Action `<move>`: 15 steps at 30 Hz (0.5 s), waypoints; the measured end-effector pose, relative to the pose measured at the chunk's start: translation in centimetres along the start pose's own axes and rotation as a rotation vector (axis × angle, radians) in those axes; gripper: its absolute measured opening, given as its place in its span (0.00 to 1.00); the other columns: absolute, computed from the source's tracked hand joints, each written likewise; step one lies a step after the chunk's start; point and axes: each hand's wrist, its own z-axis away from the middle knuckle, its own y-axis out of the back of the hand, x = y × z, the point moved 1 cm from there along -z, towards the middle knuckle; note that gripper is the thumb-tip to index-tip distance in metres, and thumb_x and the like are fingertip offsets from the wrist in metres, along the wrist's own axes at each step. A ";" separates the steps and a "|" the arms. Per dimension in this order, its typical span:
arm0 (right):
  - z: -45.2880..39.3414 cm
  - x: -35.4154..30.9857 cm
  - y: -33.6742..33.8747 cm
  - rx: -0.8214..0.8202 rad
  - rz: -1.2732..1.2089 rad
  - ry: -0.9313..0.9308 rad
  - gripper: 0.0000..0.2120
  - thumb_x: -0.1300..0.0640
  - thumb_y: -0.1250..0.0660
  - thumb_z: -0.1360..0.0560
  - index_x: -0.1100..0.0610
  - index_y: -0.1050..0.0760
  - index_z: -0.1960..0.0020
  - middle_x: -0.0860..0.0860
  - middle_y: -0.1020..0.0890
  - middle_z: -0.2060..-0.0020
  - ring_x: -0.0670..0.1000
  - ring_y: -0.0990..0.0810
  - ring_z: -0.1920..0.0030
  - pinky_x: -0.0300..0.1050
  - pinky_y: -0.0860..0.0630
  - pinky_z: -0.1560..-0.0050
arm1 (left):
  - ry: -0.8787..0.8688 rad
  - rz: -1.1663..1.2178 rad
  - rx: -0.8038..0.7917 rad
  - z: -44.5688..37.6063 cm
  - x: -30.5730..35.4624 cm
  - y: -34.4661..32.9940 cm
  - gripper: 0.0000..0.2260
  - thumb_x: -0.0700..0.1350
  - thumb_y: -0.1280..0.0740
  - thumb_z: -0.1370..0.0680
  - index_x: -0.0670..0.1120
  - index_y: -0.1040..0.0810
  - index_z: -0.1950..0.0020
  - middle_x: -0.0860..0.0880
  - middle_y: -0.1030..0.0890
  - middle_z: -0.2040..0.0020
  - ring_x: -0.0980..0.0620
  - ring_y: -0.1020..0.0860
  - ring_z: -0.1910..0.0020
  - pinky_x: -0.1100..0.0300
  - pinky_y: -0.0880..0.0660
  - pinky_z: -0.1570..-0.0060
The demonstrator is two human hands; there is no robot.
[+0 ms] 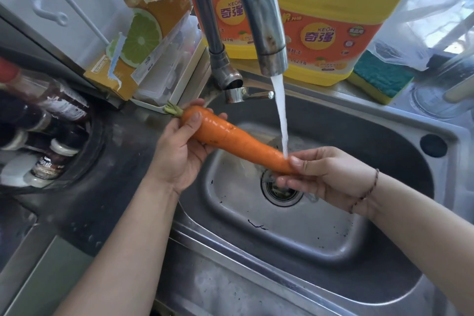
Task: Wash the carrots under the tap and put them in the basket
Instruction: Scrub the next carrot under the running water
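The right hand's (pixel 323 177) fingers (pixel 298 163) pinch the carrot's (pixel 230 138) thin tip while the left hand (pixel 184 146) curls round its leafy thick end, holding it slantwise over the steel sink (pixel 384 120) with the tap's (pixel 266 33) running stream striking near the tip.

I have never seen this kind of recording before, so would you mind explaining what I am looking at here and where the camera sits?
There is no machine: a person wears a camera on the head, looking down at their own two hands over a steel sink. The left hand holds the thick, leafy end of a carrot; the right hand pinches its thin tip. The tap is running, and the water lands on the carrot near the tip, above the drain. Behind the tap stand two yellow detergent jugs and a sponge. No basket is in view.
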 end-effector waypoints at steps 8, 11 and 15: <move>0.4 -0.1 -0.2 0.445 0.742 0.474 0.17 0.63 0.21 0.34 0.51 0.16 0.48 0.44 0.14 0.64 0.40 0.16 0.63 0.28 0.23 0.57 | 0.158 -0.332 0.155 0.1 0.0 -0.4 0.21 0.53 0.34 0.28 0.41 0.26 0.41 0.41 0.17 0.51 0.48 0.15 0.55 0.54 0.17 0.55; 0.4 -0.2 0.0 0.388 0.552 0.411 0.15 0.66 0.22 0.33 0.58 0.16 0.48 0.52 0.13 0.63 0.50 0.13 0.61 0.37 0.18 0.57 | 0.145 -0.245 0.177 0.1 -0.3 -0.4 0.20 0.50 0.33 0.29 0.40 0.26 0.43 0.44 0.16 0.56 0.49 0.15 0.59 0.54 0.17 0.57; -0.1 -0.2 0.2 0.328 0.118 0.231 0.08 0.69 0.33 0.25 0.69 0.21 0.46 0.63 0.15 0.61 0.58 0.13 0.60 0.40 0.17 0.63 | 0.103 -0.166 0.092 0.5 -0.5 0.0 0.20 0.48 0.33 0.29 0.41 0.28 0.40 0.44 0.15 0.55 0.48 0.15 0.55 0.54 0.17 0.57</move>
